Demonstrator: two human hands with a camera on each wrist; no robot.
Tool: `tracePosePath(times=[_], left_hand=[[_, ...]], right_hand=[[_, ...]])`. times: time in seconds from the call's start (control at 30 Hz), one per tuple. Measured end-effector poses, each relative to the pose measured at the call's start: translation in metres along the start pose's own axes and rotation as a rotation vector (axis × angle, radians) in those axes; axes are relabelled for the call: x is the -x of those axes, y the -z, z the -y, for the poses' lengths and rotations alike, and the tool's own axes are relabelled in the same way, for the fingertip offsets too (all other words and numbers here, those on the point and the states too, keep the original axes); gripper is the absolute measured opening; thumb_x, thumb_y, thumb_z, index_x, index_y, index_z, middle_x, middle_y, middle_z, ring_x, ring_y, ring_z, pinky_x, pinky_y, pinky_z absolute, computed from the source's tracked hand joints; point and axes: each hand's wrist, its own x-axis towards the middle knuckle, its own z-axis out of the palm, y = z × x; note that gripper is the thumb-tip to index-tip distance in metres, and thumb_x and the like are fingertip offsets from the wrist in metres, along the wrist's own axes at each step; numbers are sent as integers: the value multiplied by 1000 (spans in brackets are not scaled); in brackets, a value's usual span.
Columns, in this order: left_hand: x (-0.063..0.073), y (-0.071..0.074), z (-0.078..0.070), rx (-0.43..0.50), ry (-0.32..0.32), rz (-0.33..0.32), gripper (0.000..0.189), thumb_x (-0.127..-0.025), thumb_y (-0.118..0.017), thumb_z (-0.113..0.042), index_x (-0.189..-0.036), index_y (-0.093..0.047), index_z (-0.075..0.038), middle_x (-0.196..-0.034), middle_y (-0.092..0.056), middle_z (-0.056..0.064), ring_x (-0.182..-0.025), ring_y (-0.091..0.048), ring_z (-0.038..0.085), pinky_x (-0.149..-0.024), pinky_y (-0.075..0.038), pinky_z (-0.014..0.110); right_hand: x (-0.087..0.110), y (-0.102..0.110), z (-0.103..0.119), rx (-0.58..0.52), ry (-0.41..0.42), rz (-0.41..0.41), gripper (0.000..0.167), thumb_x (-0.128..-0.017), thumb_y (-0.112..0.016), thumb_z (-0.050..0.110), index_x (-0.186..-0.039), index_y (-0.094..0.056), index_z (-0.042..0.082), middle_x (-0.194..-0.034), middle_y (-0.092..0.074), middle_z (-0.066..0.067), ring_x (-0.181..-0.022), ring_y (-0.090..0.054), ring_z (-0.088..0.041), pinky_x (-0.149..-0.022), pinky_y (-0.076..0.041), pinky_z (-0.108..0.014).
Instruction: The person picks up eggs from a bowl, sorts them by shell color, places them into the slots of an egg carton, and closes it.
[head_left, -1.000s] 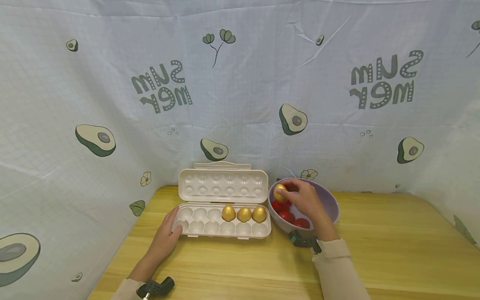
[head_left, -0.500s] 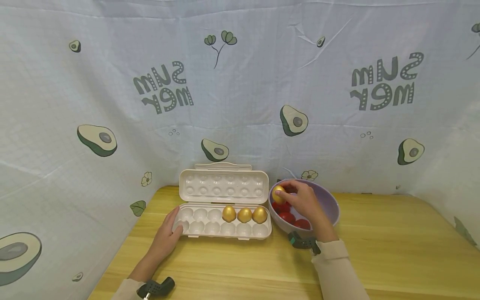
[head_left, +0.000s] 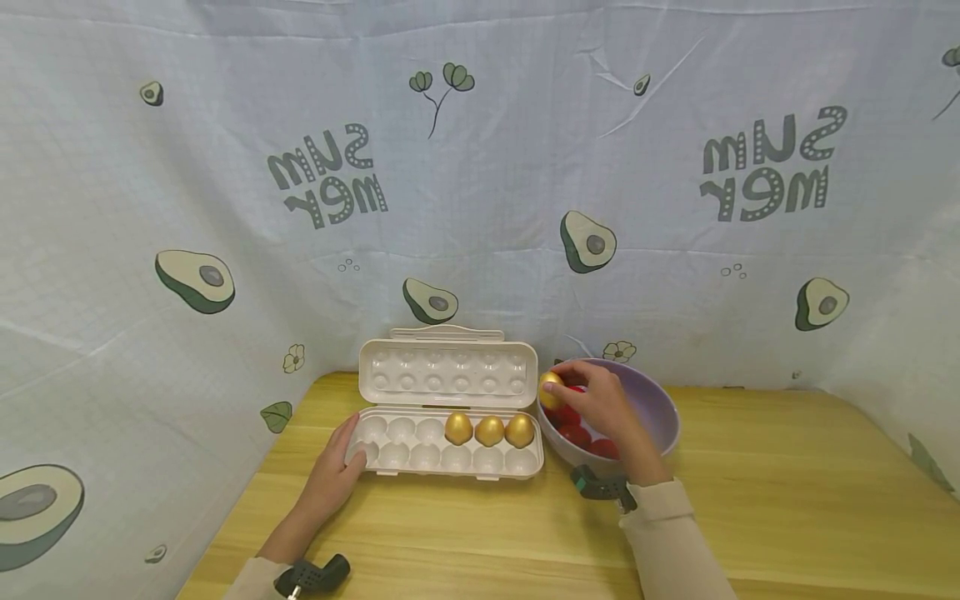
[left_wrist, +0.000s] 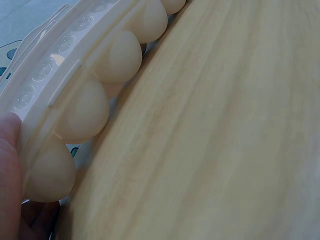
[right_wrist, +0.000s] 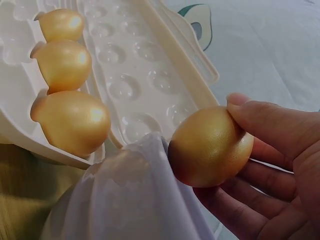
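Gold egg point(head_left: 550, 390), pinched in right hand point(head_left: 602, 402) at left rim of purple bowl point(head_left: 654, 400); red objects point(head_left: 574, 436) inside, partly hidden. Cream carton point(head_left: 447, 375), three gold eggs point(head_left: 490, 431) far-right; left end gripped in left hand point(head_left: 331, 473), lower fingers shadowed.

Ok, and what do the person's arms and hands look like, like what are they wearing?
The left hand and right hand are ungloved. The left sleeve and right sleeve are beige. Each wrist carries a dark device: the left device has a rounded end, the right device a small green patch.
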Motion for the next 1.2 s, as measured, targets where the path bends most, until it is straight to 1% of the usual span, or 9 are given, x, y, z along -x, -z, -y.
tracePosePath(times=[0.23, 0.5, 0.57, 0.77, 0.97, 1.13, 1.2], left_hand=[[0, 0, 0, 1, 2, 1, 61, -91, -48, -6, -148, -27, 7, -150, -30, 27, -138, -28, 44, -112, -23, 57], [0, 0, 0, 5, 3, 5, 61, -92, -47, -6, -148, -27, 6, -151, -29, 27, -138, -28, 44, -112, -22, 58], [0, 0, 0, 6, 3, 6, 61, -92, -47, -6, -148, -27, 6, -151, -29, 27, -138, -28, 44, -112, -22, 58], [0, 0, 1, 8, -1, 5, 61, -92, -47, -6, -149, -26, 6, -151, -29, 26, -139, -28, 43, -112, -23, 57], [0, -1, 3, 6, -15, 6, 61, -92, -47, -5, -149, -26, 6, -151, -30, 26, -138, -28, 43, -112, -24, 57], [0, -1, 4, 5, -19, 10, 61, -92, -47, -6, -149, -26, 6, -150, -30, 26, -138, -29, 44, -111, -24, 57], [0, 0, 4, 4, -13, 9, 61, -92, -48, -6, -149, -26, 5, -151, -30, 26, -138, -29, 43, -112, -24, 57]], right_hand=[[0, -4, 3, -22, 10, 3, 32, -83, -77, 26, -107, -70, 7, -101, -71, -7, -96, -67, -26, -86, -55, -43], [0, -9, 9, -63, 10, -15, 32, -82, -77, 22, -108, -70, 5, -102, -71, -9, -94, -68, -25, -83, -56, -40], [-1, -10, 9, -76, 19, -20, 32, -81, -78, 21, -108, -70, 4, -101, -71, -10, -92, -69, -25, -82, -56, -41], [-1, -16, 10, -110, 53, -37, 33, -81, -78, 18, -108, -69, 2, -100, -71, -13, -90, -68, -27, -83, -55, -48], [0, -20, 13, -97, 54, -48, 35, -81, -78, 18, -111, -69, 3, -103, -71, -12, -90, -68, -25, -81, -57, -42], [-1, -25, 17, -113, 82, -57, 37, -81, -77, 16, -112, -68, 0, -105, -70, -13, -91, -68, -27, -82, -56, -46], [-2, -27, 20, -117, 89, -50, 38, -81, -77, 18, -113, -68, 0, -106, -70, -13, -92, -69, -26, -82, -56, -44]])
